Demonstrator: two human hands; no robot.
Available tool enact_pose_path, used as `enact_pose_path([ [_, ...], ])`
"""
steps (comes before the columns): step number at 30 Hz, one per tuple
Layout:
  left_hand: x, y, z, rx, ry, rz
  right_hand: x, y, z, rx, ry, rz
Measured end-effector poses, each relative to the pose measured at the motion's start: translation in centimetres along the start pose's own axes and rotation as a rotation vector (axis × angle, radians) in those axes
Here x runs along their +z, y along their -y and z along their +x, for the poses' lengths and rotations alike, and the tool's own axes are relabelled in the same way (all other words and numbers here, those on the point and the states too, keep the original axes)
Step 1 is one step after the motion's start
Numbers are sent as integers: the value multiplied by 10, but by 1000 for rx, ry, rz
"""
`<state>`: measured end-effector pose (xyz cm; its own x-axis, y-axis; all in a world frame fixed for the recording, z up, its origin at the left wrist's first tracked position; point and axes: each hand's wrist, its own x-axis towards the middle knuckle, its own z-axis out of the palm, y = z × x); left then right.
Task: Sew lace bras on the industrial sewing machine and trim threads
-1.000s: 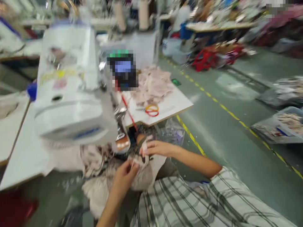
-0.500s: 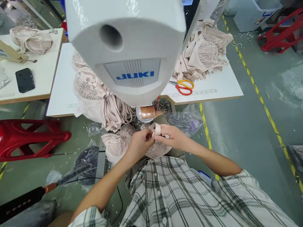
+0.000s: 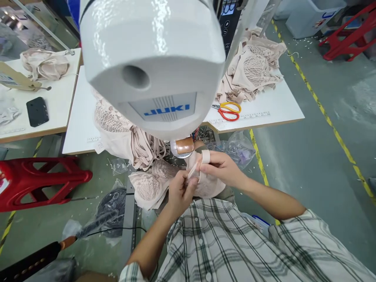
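A beige lace bra hangs over the front of the sewing machine, in my lap area. My left hand is closed, pinching the edge of the bra and the end of a narrow band. Just right of it, my right hand is closed on a beige bra strap, which loops up over its fingers. Both hands are close together, below the machine's head and its brown-covered part. The fingertips partly hide where strap and bra meet.
Bras with hanging straps are heaped on the left of the white table, more bras on its right. Scissors with red and yellow handles lie near the right edge. A red stool stands at left.
My hands have moved slightly apart and the right one has shifted right with the strap. A narrow band now stretches between them. The camera view has tilted a little.
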<state>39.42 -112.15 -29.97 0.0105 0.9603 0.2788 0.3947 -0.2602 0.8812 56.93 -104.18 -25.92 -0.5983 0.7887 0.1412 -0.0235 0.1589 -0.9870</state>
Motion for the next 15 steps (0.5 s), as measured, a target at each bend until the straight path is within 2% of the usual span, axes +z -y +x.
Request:
enact_pose_path([
  [2,-2,-2,4,98,-71,137,-8,6,10,86,20,55],
  [3,-6,-4,9,165,-67,202,-12,8,15,121,26,72],
  [5,-18,-8,23,267,7,288,-21,9,26,176,15,118],
  [6,-24,-10,31,273,47,310,-25,8,32,196,5,140],
  [8,-35,-15,44,206,76,322,-33,4,45,216,-14,144],
  [11,-43,-20,57,21,72,285,-40,-5,64,200,-75,11],
  [15,-45,-23,62,-114,101,240,-40,-13,88,38,-188,-279],
])
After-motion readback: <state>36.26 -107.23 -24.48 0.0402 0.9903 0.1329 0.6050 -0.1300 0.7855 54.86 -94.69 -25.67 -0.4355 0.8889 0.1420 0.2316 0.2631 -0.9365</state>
